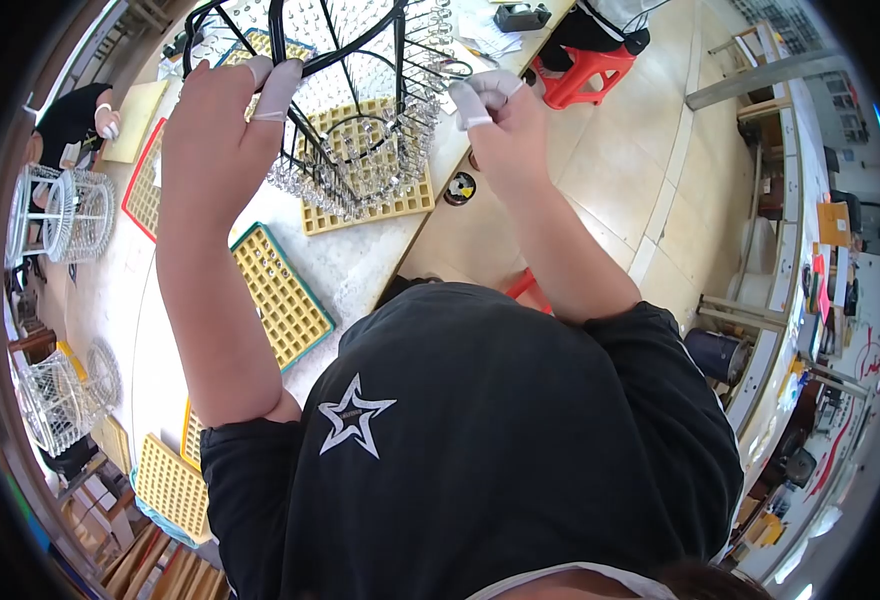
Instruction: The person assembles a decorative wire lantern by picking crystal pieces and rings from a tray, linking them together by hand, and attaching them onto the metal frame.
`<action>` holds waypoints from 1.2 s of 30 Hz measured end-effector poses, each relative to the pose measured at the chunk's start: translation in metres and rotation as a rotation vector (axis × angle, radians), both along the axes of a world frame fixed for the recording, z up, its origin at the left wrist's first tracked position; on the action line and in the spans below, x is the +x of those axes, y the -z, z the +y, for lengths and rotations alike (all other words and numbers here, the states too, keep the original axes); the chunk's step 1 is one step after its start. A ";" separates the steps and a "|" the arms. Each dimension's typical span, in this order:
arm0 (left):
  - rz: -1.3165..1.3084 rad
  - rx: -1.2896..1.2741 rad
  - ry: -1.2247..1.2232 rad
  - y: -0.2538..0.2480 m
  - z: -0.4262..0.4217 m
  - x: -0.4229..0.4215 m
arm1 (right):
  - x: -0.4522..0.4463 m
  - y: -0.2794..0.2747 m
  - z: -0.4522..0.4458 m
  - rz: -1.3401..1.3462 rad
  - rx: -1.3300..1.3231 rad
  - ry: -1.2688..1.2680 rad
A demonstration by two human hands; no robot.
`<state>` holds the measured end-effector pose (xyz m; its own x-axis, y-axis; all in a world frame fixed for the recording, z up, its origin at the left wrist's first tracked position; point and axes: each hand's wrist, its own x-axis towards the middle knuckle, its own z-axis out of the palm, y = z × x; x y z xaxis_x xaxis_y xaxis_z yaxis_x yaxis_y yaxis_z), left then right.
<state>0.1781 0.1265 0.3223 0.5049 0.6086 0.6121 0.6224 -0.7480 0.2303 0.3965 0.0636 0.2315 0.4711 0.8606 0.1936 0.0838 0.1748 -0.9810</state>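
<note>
A black wire rack (355,45) hung with many small shiny pieces (310,190) rises over the table. My left hand (225,120), with white coverings on thumb and finger, is closed round a black bar of the rack. My right hand (500,115), with similar white fingertip coverings, is at the rack's right side. Its fingers are pinched together; whatever lies between them is too small to make out. Beneath the rack is a yellow compartment tray (415,195). Closer to me, a green-rimmed yellow tray (280,295) has small shiny pieces in some compartments.
A red-rimmed tray (142,190) and another yellow tray (172,485) are on the left. White wire racks (85,215) stand at the far left, near another person's hand (107,122). A red stool (585,80) is beyond the table edge. A long bench (780,230) lines the right.
</note>
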 end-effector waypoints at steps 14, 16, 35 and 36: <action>0.012 0.022 -0.007 0.002 0.002 -0.003 | 0.001 -0.051 -0.011 0.299 0.050 -0.399; 0.038 0.032 -0.013 0.002 0.001 -0.003 | 0.011 -0.057 0.001 0.100 0.124 -0.265; -0.023 0.055 -0.061 0.000 -0.004 0.007 | 0.002 -0.050 -0.019 -1.068 0.080 0.022; -0.016 0.060 -0.049 0.001 -0.002 0.005 | 0.003 -0.061 -0.016 -1.067 0.080 0.023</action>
<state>0.1834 0.1241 0.3212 0.4656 0.5940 0.6560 0.6550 -0.7298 0.1959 0.3990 0.0476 0.2927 0.0403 0.8201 0.5708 0.8958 0.2234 -0.3842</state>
